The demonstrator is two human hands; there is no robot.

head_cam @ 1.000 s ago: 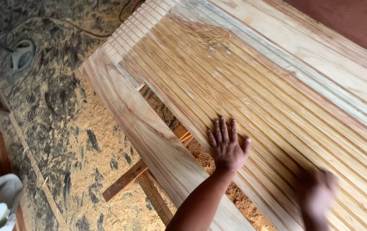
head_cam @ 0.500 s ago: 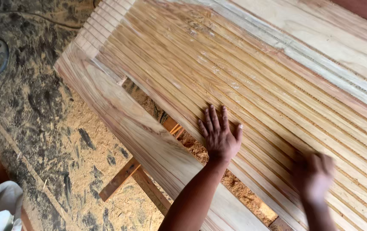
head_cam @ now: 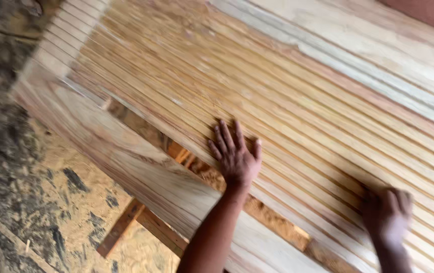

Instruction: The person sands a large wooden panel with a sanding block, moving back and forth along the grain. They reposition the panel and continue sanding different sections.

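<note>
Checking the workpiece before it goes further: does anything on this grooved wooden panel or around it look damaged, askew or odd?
No damage shows. The grooved panel has even, parallel ridges under the left hand, which lies flat, and the blurred right hand. A plain plank lies apart from it with an open gap. Sawdust covers the floor.

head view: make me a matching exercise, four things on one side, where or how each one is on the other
Things:
1. left hand
2. right hand
3. wide plank
4. floor

States:
A. blurred, lower right on the strips
B. covered with sawdust
C. flat, fingers spread on the thin strips
D. lies left of the gap beside the strips

Pairs: 1-C, 2-A, 3-D, 4-B
</note>
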